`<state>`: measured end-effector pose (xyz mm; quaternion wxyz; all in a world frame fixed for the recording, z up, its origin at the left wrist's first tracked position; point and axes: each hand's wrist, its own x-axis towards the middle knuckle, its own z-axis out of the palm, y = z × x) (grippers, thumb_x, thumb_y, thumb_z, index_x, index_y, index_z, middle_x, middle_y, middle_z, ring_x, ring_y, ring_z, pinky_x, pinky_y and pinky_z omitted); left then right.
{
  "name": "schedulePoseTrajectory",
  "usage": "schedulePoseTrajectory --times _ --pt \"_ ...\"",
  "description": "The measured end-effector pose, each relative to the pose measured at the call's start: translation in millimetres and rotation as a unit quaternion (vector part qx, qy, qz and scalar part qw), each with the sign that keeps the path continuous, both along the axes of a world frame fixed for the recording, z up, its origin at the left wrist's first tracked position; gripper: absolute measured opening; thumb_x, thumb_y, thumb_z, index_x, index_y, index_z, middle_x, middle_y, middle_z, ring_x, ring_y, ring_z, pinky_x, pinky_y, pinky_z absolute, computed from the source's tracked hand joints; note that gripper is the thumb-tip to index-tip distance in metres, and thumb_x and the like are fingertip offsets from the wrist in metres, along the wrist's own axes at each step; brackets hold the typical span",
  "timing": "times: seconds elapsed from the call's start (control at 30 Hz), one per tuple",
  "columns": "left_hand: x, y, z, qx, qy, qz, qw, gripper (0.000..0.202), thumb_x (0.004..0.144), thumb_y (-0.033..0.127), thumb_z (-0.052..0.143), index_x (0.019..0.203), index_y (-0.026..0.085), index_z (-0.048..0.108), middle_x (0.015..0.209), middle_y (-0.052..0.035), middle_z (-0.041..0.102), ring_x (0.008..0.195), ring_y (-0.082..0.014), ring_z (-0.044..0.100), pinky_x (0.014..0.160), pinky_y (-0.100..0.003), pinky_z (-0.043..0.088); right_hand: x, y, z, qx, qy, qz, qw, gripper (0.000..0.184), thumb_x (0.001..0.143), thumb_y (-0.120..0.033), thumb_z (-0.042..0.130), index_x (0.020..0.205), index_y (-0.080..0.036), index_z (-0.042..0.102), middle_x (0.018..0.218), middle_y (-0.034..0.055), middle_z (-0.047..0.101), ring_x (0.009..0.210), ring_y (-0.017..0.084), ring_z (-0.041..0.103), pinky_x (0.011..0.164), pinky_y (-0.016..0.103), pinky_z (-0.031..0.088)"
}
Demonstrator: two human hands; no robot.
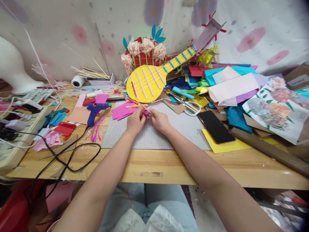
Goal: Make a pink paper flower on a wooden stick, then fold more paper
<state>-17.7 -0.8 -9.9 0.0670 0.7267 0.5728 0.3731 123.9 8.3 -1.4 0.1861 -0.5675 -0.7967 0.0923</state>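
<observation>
Grips a magenta paper fringe with left hand and right hand, both pinched shut on it, just over the grey mat on the desk. Probably risks tearing the thin strips, or slipping them off the wooden stick, if squeezed unevenly.

A white cloth printed with pink and purple flowers covers the wall. The pale wooden table sits in even light.

Matt wooden table, glossy black phone, matt coloured paper
</observation>
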Motion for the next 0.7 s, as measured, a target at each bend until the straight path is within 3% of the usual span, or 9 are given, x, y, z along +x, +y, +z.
schedulePoseTrajectory --times 0.23,0.7 --pt "0.8 -2.3 2.6 -0.047 0.011 0.012 0.999 0.025 0.077 0.017 0.045 0.101 0.021 0.049 0.087 -0.0012 0.065 0.070 -0.0158 0.059 0.060 -0.027 0.040 -0.6 1.5 -2.6 -0.007 -0.035 0.015 0.999 0.033 0.091 -0.030 0.028 0.113 -0.021 0.050 0.093 0.0069 0.068 0.076 0.020 0.060 0.061 0.026 0.032" --pt "-0.3 -1.8 2.2 -0.049 -0.024 -0.007 0.999 0.024 0.077 0.015 0.042 0.101 0.019 0.045 0.082 -0.0025 0.064 0.070 -0.0167 0.059 0.061 -0.028 0.040 0.0 2.1 -1.7 -0.019 -0.052 0.043 0.998 0.033 0.093 -0.031 0.024 0.107 -0.018 0.051 0.095 0.0091 0.067 0.079 0.020 0.060 0.062 0.026 0.033"
